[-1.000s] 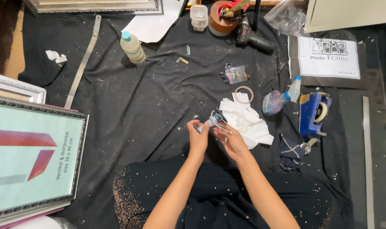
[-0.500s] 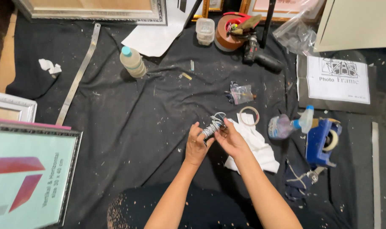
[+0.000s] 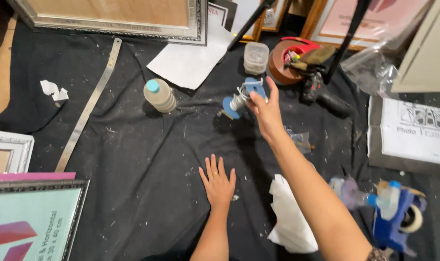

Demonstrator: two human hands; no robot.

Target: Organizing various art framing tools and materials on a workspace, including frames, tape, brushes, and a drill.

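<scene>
Reaching forward over the black cloth (image 3: 133, 159), the right hand (image 3: 264, 112) holds a small spool of wire with blue end discs (image 3: 239, 99), its fingers closed around the upper end while the spool hangs out to the left of the palm, tilted. The spool is raised above the cloth, between the plastic bottle with a blue cap (image 3: 159, 95) on its left and the brown tape roll (image 3: 283, 67) on its right. The left hand (image 3: 218, 181) lies flat on the cloth with palm down and all 5 fingers spread wide, holding nothing.

Just behind the spool stands a small clear plastic tub (image 3: 256, 57), and a white sheet of paper (image 3: 191, 60) lies beside it. A long metal ruler (image 3: 87, 108) runs diagonally across the cloth on the left, near a crumpled scrap of white paper (image 3: 53, 91). A silver picture frame (image 3: 118, 19) lies along the top edge. A white folded cloth (image 3: 290, 217) sits just beside the right forearm, and a blue tape dispenser (image 3: 398, 217) rests further right. A dark power tool (image 3: 321, 94) lies near the tape roll.
</scene>
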